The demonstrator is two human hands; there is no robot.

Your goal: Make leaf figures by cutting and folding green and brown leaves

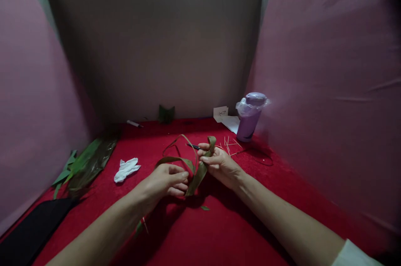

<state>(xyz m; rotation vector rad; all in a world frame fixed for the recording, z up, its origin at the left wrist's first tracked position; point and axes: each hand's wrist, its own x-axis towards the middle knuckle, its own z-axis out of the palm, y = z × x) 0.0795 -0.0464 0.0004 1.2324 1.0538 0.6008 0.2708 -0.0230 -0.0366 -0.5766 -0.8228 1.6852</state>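
Note:
Both my hands hold a long brownish-green leaf strip [197, 180] above the red cloth, near the middle of the view. My left hand [169, 180] pinches the strip between thumb and fingers, and part of the leaf arches up behind it. A thin loop of the leaf stands up beyond my fingers. My right hand [221, 163] grips a folded end that curls over above the thumb. A small green leaf scrap [204, 208] lies on the cloth below. Behind my right fingertips a dark pen-like object [192, 146] shows in part.
A purple tumbler [249, 124] with plastic wrap stands at back right, near white papers [231, 123] and scattered toothpicks [228, 147]. Left lie a crumpled tissue [126, 170], green leaves [84, 155] with a plastic bag, and a black flat item [37, 228]. Pink and grey panels enclose the red table.

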